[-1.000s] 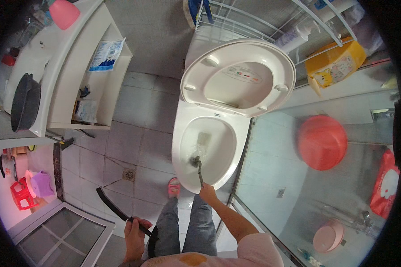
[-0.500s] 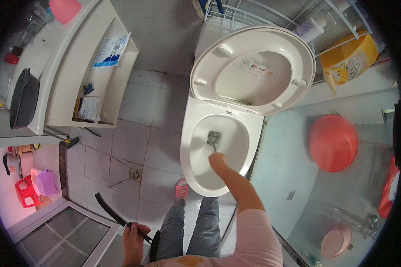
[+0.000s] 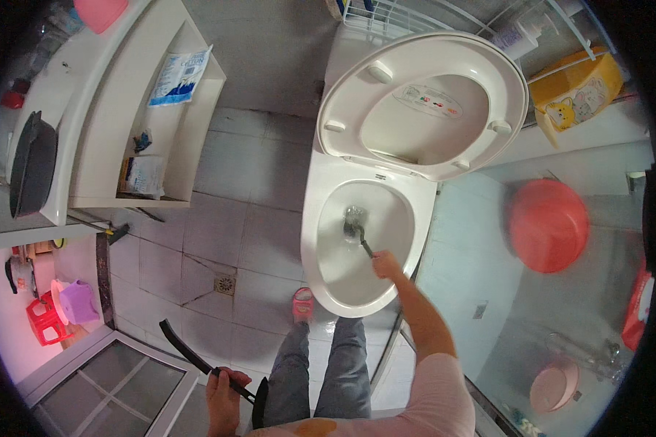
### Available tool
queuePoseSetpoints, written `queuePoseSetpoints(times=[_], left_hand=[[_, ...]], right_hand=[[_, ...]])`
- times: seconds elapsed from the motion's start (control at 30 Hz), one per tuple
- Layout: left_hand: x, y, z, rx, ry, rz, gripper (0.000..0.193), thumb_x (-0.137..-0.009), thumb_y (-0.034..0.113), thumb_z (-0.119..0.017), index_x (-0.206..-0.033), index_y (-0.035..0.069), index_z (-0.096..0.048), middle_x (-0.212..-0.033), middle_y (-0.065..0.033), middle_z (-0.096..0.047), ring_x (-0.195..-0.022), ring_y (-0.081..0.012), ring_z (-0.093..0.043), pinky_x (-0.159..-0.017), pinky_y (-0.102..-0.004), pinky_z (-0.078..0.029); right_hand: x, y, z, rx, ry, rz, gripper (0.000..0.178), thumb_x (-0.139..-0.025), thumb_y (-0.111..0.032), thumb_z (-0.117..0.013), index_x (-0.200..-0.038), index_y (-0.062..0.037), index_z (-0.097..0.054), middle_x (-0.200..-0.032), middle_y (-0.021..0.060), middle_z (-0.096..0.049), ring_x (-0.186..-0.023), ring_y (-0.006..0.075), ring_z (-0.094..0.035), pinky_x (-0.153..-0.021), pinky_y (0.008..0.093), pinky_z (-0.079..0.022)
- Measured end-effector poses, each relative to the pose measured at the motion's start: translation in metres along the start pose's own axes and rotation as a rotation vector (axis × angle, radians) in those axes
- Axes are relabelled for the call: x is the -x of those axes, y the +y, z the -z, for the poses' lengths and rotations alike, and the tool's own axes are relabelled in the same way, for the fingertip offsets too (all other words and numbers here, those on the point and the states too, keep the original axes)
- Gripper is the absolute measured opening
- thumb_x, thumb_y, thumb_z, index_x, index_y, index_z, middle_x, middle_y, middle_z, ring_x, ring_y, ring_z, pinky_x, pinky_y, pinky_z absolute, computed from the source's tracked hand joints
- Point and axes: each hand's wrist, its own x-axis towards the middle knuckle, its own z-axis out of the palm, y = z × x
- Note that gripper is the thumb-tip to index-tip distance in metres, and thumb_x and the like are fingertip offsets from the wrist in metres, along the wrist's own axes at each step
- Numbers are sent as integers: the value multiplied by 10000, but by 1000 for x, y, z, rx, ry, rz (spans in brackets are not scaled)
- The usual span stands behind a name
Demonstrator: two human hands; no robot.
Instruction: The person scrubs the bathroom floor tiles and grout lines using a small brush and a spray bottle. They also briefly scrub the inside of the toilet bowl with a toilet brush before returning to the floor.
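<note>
My right hand (image 3: 388,266) grips the handle of a toilet brush (image 3: 365,246) and reaches over the white toilet bowl (image 3: 313,255). The brush head sits low in the bowl, near the drain hole, where the water looks stirred up. Behind it the white seat and lid (image 3: 335,95) stand raised. Down at the lower left, my left hand (image 3: 227,393) is closed around a long, curved black object (image 3: 181,345). That object's wider dark end hangs beside my left leg; its exact kind is unclear.
A white cabinet (image 3: 95,138) with open shelves holding packets stands at left. The floor has a drain (image 3: 224,283). Behind glass on the right are a red basin (image 3: 548,226) and a pink basin (image 3: 554,386). A yellow bin (image 3: 579,91) hangs beside a wire rack (image 3: 415,29).
My right hand has moved right and nearer to me, so more of the brush handle shows. The brush head stays near the drain hole. My left hand keeps its hold.
</note>
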Motion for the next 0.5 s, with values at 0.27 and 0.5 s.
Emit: queuePoseSetpoints(times=[0.27, 0.5], left_hand=[[-11, -3, -29, -57, -76, 20, 183, -906, 211, -417, -887, 33, -456, -750, -102, -553, -698, -210, -550, -702, -342, -457], [-15, -11, -15, -18, -51, 31, 154, -904, 189, -407, -878, 43, -450, -764, -114, -569, -703, -232, -563, -711, -379, -452]], right_hand=[[-24, 13, 7, -192, 283, -471, 120, -694, -113, -546, -743, -64, -645, -686, 120, -626, -683, 256, -627, -586, 349, -493], [-50, -70, -30, -383, 420, -619, 296, -878, -96, -346, -1113, 59, -436, -730, 184, -604, -693, 352, -604, -600, 405, -502]])
